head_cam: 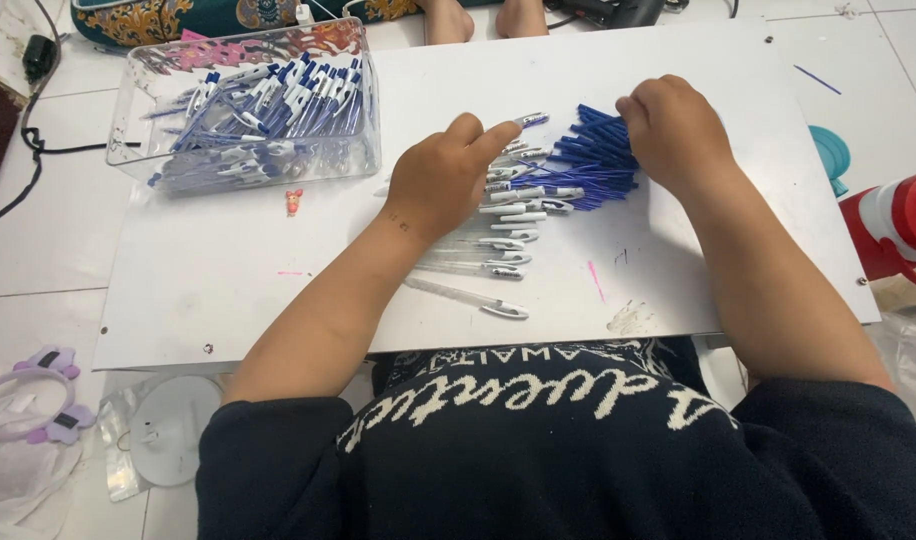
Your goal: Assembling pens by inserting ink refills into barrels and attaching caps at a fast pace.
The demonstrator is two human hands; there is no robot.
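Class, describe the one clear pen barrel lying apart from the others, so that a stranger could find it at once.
Start at the white board, then find the row of clear pen barrels under the left hand. The lone barrel lies nearest the person, apart from the row.

White board (228, 300) with pens (508, 215), box (248, 110)

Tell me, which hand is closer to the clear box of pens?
Left. The left hand rests on the row of pen barrels, just right of the clear box; the right hand is farther right, on the blue refills.
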